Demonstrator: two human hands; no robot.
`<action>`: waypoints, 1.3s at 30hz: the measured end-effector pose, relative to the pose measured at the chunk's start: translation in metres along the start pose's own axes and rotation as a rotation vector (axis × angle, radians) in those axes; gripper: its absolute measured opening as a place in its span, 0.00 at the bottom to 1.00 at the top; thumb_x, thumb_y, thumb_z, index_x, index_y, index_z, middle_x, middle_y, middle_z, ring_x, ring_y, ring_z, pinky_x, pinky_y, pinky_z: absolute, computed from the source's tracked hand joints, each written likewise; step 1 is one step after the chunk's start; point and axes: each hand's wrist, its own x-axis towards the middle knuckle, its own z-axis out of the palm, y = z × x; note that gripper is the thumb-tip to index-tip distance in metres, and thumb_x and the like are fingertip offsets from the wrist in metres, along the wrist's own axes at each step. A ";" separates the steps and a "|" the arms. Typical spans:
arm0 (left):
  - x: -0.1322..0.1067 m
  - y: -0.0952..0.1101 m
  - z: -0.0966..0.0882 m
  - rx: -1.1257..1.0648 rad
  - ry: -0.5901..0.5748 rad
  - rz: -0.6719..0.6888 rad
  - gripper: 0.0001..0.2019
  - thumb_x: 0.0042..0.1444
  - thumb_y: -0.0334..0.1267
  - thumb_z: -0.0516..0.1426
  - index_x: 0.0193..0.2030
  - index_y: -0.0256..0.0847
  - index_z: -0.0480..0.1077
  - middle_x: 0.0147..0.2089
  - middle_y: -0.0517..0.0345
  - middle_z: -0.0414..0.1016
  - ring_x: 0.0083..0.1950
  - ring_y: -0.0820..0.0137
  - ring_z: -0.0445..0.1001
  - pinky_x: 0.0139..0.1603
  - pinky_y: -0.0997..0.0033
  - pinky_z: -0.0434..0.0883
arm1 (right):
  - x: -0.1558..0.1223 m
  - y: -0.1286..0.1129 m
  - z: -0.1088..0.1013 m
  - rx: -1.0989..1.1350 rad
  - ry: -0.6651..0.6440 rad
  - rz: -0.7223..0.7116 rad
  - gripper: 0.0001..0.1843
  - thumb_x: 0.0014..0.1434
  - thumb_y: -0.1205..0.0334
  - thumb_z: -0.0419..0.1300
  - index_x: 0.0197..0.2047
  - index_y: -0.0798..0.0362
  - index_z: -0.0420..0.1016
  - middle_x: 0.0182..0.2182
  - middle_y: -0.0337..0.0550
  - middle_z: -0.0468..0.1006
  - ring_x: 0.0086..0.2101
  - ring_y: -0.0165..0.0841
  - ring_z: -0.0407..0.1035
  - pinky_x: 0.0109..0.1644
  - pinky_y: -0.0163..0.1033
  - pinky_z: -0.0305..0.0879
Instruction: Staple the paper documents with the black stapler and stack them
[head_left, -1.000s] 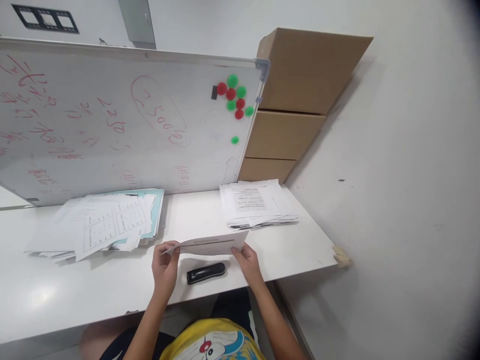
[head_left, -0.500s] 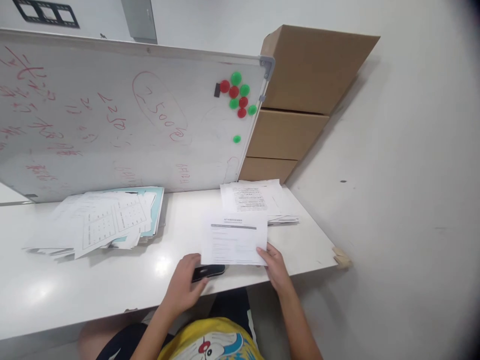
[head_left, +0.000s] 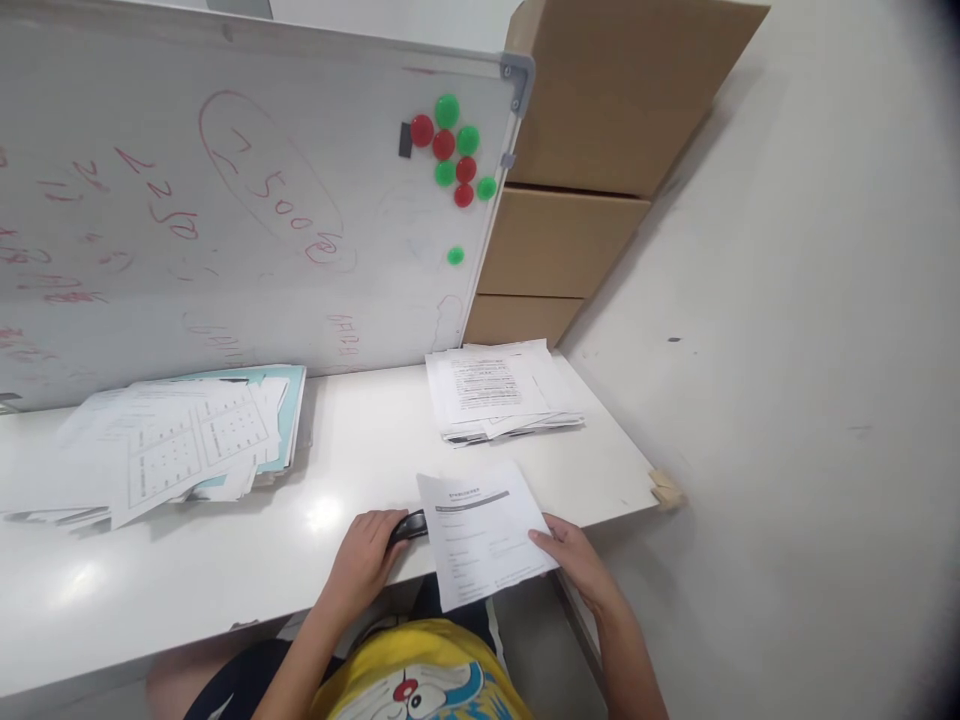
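Observation:
My right hand [head_left: 574, 558] pinches the lower right edge of a printed paper sheet [head_left: 480, 530], which hangs tilted over the front edge of the white table [head_left: 225, 560]. My left hand [head_left: 365, 555] rests with its fingers curled over a black stapler [head_left: 409, 526] lying on the table; the sheet covers the stapler's right end.
A neat stack of printed papers [head_left: 499, 390] lies at the back right. A messy pile of papers over a light blue folder [head_left: 172, 440] sits at the left. A whiteboard [head_left: 240, 210] with red writing and red and green magnets [head_left: 454, 160] leans behind; cardboard boxes [head_left: 592, 150] stand stacked at its right.
My left hand let go of the sheet and came down onto the black stapler. My right hand swung the sheet to the right and down, from level to tilted over the table edge.

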 end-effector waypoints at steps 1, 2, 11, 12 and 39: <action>0.000 0.000 0.000 0.002 -0.014 -0.008 0.14 0.63 0.39 0.51 0.55 0.44 0.63 0.46 0.51 0.76 0.45 0.62 0.75 0.43 0.61 0.72 | 0.001 -0.002 -0.001 -0.013 0.007 0.000 0.22 0.42 0.46 0.69 0.35 0.55 0.80 0.24 0.42 0.78 0.22 0.34 0.66 0.22 0.37 0.61; 0.000 0.001 0.000 0.005 -0.026 -0.015 0.14 0.63 0.39 0.51 0.55 0.43 0.63 0.46 0.52 0.76 0.45 0.63 0.74 0.43 0.61 0.71 | 0.001 -0.003 -0.003 -0.026 0.014 -0.003 0.23 0.42 0.45 0.69 0.35 0.55 0.79 0.24 0.42 0.78 0.22 0.33 0.65 0.22 0.37 0.61; -0.001 0.001 0.002 0.010 -0.066 -0.021 0.14 0.65 0.40 0.49 0.56 0.42 0.62 0.47 0.51 0.74 0.47 0.63 0.72 0.46 0.61 0.69 | 0.000 0.005 -0.023 -0.055 0.075 -0.003 0.23 0.43 0.45 0.68 0.35 0.56 0.78 0.21 0.39 0.74 0.19 0.29 0.61 0.19 0.34 0.57; -0.002 0.001 0.002 0.012 -0.066 -0.020 0.14 0.65 0.40 0.49 0.56 0.42 0.62 0.47 0.51 0.74 0.47 0.63 0.72 0.46 0.62 0.69 | -0.001 0.006 -0.024 -0.054 0.076 -0.005 0.23 0.44 0.45 0.68 0.36 0.56 0.78 0.21 0.39 0.74 0.19 0.29 0.60 0.19 0.34 0.57; -0.003 0.004 0.004 0.032 -0.104 -0.014 0.15 0.65 0.39 0.49 0.57 0.41 0.61 0.48 0.51 0.74 0.47 0.63 0.72 0.47 0.60 0.68 | -0.010 0.011 -0.039 -0.093 0.096 0.024 0.23 0.46 0.47 0.68 0.39 0.57 0.78 0.21 0.39 0.73 0.20 0.29 0.60 0.19 0.34 0.57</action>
